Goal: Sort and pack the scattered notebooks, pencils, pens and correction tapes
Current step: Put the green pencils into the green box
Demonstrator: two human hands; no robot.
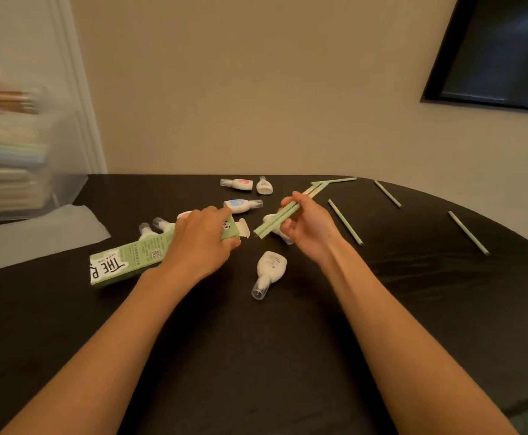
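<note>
Over mid-worktop, right grip (pixel 306 228) clenched round a bundle of pale green pencils (pixel 270 225), held slanting above the surface. The bundle's near ends sat just short of the open flap end of a long green printed cardboard pencil box (pixel 124 262). Left grip (pixel 200 243) was grasping that box near the flap end, with the box lying flat on the black oval worktop (pixel 256 356). Small white bottle-shaped correction tapes (pixel 269 270) lay scattered round both hands: one partly under the right hand, two beside the box, three farther back, and one nearer the camera. Loose pale green pencils (pixel 345 221) lay apart on the right side. Far left was a blurred clear plastic bin (pixel 65 183) holding stacked notebooks (pixel 8 158); a translucent sheet (pixel 36 237) lay before it.
</note>
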